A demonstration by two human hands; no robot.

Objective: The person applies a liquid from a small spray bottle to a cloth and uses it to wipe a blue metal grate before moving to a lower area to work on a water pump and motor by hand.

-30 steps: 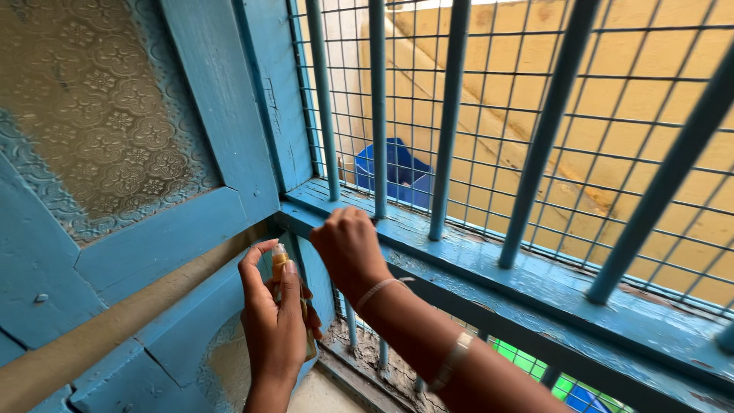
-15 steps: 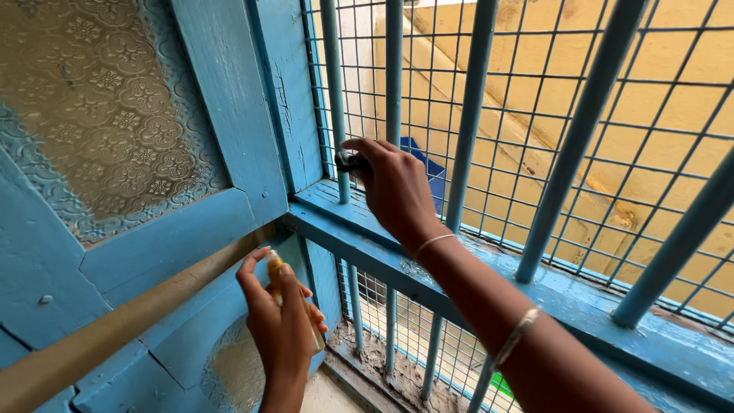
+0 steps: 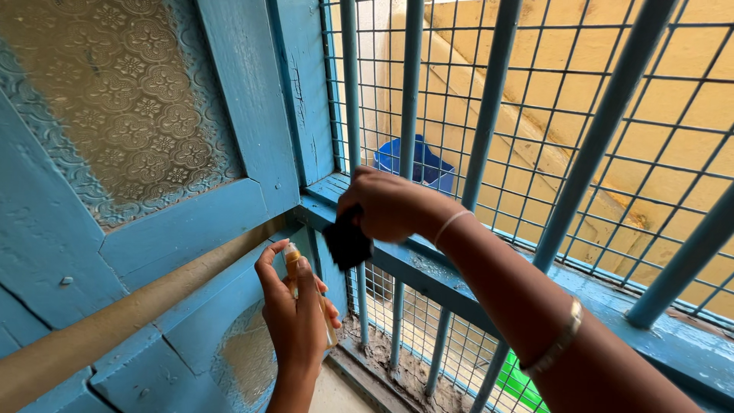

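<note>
**Hands crowded at the grille corner**

My right hand [image 3: 394,205] has its grip clenched on a small black brush [image 3: 348,241], just above the blue painted sill rail [image 3: 474,287]. My left hand [image 3: 294,317] grips a slim amber bottle [image 3: 293,260] beside the blue wooden door panel [image 3: 183,229]. Open air lies between them.

Bright daylight enters through the grille [image 3: 535,115] from one to three o'clock; the yellow wall [image 3: 612,92] outside glares; the shutter [image 3: 115,153] at nine o'clock sits shaded; edges bend slightly; focus sharp.

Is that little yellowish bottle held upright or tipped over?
Upright: the left hand grips the bottle with its top pointing up.
</note>
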